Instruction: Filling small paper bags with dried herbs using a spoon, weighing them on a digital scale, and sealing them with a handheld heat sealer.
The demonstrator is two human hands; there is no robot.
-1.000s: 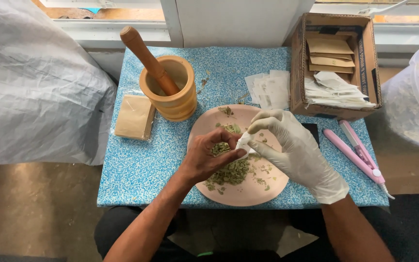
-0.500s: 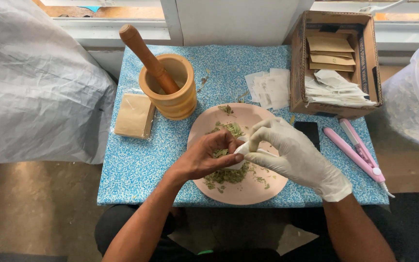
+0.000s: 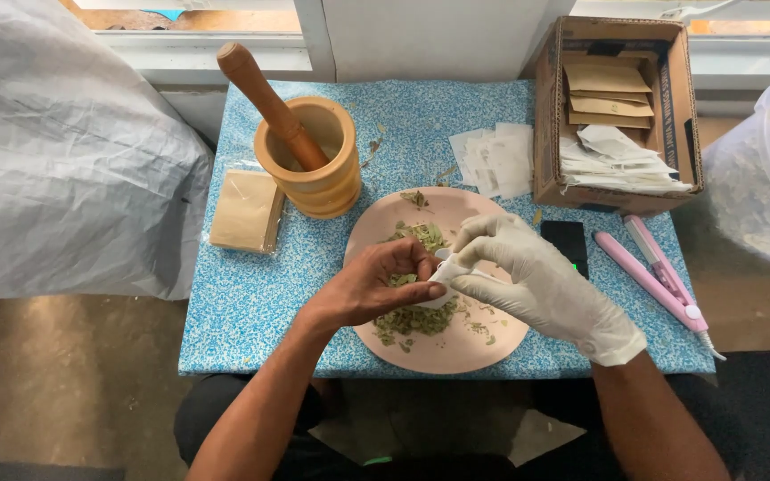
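Observation:
A pink plate (image 3: pixel 492 343) with a heap of dried green leaves (image 3: pixel 416 319) lies on the blue speckled table (image 3: pixel 251 294). My right hand (image 3: pixel 536 281), in a white glove, holds a small white paper pouch (image 3: pixel 446 274) above the plate. My bare left hand (image 3: pixel 385 283) has its fingertips pinched together at the pouch's mouth, with leaf bits between them. The two hands touch over the leaf heap.
A wooden mortar (image 3: pixel 314 160) with a pestle (image 3: pixel 265 98) stands at the back left, beside a pack of brown sachets (image 3: pixel 244 210). White empty pouches (image 3: pixel 496 158), a cardboard box (image 3: pixel 617 111), a black device (image 3: pixel 567 242), a pink sealer (image 3: pixel 657 276) and a plastic tub (image 3: pixel 759 178) are to the right.
Both hands have sunk slightly lower over the plate. My left hand has brought a pinch of leaves from the heap up to the pouch.

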